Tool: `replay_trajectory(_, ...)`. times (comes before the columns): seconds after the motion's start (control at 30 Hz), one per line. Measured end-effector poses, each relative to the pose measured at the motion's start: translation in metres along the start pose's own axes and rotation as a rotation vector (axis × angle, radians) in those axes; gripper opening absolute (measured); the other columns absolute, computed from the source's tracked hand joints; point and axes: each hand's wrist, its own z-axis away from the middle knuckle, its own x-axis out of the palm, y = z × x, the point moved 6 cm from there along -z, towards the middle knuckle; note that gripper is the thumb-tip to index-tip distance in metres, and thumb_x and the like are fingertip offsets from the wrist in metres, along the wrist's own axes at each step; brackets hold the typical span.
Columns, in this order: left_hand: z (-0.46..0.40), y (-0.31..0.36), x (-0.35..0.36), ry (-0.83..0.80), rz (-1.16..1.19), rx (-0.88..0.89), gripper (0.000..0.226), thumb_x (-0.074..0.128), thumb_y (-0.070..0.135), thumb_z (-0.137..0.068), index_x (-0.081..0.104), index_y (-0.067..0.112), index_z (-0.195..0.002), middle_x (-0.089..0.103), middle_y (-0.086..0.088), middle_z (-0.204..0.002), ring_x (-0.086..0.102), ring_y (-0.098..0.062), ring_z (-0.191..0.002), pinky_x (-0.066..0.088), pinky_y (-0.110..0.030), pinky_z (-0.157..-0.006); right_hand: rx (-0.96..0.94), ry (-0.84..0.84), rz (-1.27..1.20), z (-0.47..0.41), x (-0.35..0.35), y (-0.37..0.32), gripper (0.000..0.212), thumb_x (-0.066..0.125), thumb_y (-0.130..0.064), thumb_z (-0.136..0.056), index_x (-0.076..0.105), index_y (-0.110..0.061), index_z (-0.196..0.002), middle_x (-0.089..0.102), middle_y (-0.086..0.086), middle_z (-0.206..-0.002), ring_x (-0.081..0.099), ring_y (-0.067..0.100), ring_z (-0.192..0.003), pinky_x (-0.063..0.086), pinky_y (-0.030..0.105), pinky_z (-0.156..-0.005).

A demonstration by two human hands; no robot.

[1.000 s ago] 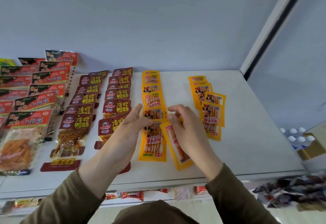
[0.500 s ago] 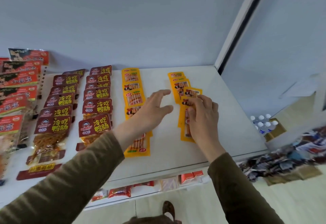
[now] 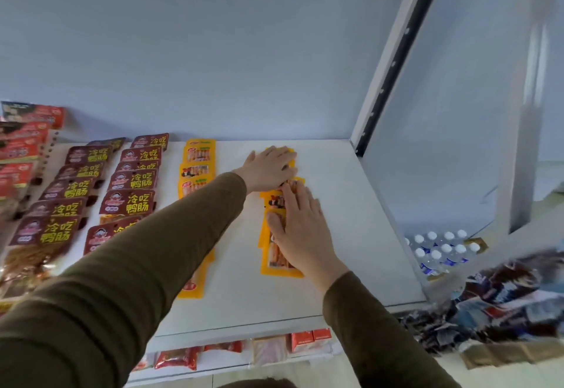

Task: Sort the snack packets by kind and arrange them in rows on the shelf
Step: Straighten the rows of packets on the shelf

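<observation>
Maroon plastic snack packets [image 3: 128, 201] lay in two rows left of the right-hand row of yellow plastic packets [image 3: 279, 261] on the white flat shelf [image 3: 360, 235]. A brown sleeve [image 3: 171, 235] covered part of the other yellow row [image 3: 198, 161]. Both the left hand [image 3: 268, 169] and right hand [image 3: 300, 229] pressed flat, fingers straight and together, on that right-hand row. Capped water bottles [image 3: 439, 250] stood right of it.

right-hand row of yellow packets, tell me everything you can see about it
The right-hand row of yellow packets lies flat on the white shelf, overlapping front to back. They are glossy yellow pouches with windows showing orange sticks. The left hand presses the far end and the right hand the near part, fingers straight.
</observation>
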Motion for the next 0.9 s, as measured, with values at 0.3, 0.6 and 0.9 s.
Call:
replay_trajectory(0.3, 0.013, -0.062, -0.025, -0.031, 0.142, -0.134, 0.081, 0.052, 0.062, -0.096, 0.012, 0.038, -0.162, 0.005, 0.003, -0.171, 0.003, -0.021, -0.158, 0.002, -0.055, -0.126, -0.143, -0.046, 0.056, -0.019, 0.019, -0.055, 0.062, 0.026, -0.056, -0.101, 0.018, -0.032, -0.158, 0.005, 0.011, -0.168, 0.003, 0.036, -0.154, 0.005, 0.058, -0.123)
replay_trajectory(0.6, 0.035, -0.1, -0.059, 0.224, 0.242, 0.027, 0.034, 0.062, 0.03, -0.1, 0.061, 0.035, -0.134, 0.054, 0.008, -0.147, 0.046, -0.016, -0.139, 0.035, -0.036, -0.113, -0.167, -0.043, -0.017, -0.01, 0.011, -0.039, 0.068, 0.025, -0.066, -0.1, 0.01, -0.036, -0.159, 0.004, 0.002, -0.169, 0.002, 0.024, -0.156, 0.005, 0.05, -0.125)
replay_trajectory(0.9, 0.04, -0.102, -0.049, 0.041, 0.135, 0.023, 0.037, 0.067, 0.039, -0.096, 0.057, 0.042, -0.131, 0.048, 0.005, -0.153, 0.036, -0.026, -0.144, 0.019, -0.047, -0.12, -0.117, 0.022, -0.094, -0.011, 0.015, -0.054, 0.062, 0.029, -0.06, -0.102, 0.023, -0.028, -0.155, 0.006, 0.0, -0.169, 0.01, 0.018, -0.155, 0.005, 0.034, -0.122)
